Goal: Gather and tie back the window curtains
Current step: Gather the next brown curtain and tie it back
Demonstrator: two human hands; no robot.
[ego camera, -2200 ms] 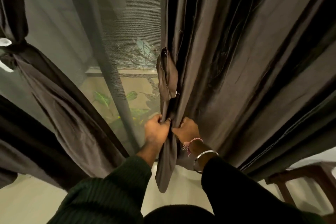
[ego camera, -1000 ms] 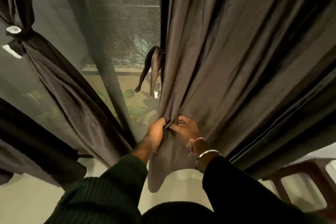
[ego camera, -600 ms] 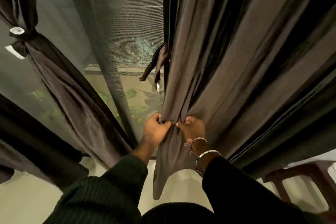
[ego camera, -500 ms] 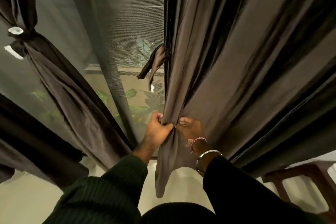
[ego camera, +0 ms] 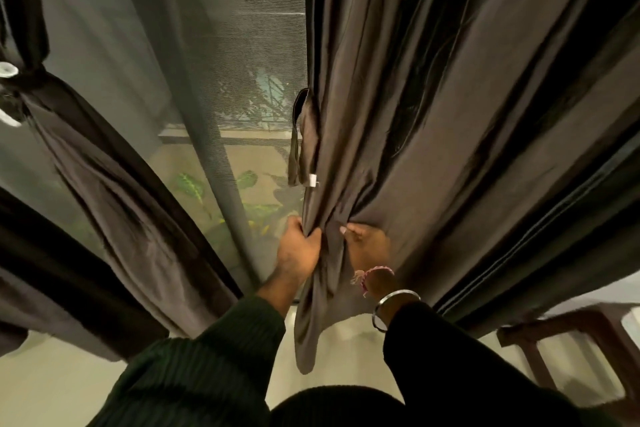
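Observation:
A dark brown curtain (ego camera: 467, 121) hangs loose over the right half of the window. My left hand (ego camera: 299, 248) grips its bunched left edge. My right hand (ego camera: 367, 246) pinches a fold of the same curtain just to the right, its fingers partly hidden in the cloth. A brown tie-back strap (ego camera: 304, 139) with a small white tag dangles from the curtain's edge above my hands. At the left a second brown curtain (ego camera: 114, 191) is gathered and bound by its tie (ego camera: 20, 80).
A mesh screen (ego camera: 225, 62) covers the window, with a grey frame bar (ego camera: 214, 156) running down it and green plants outside. A dark wooden chair (ego camera: 571, 340) stands at the lower right on the pale floor (ego camera: 52, 385).
The tie-back strap swung out to the left and now hangs straight against the curtain's edge. My hands have drawn slightly apart, each still holding folds of the right curtain.

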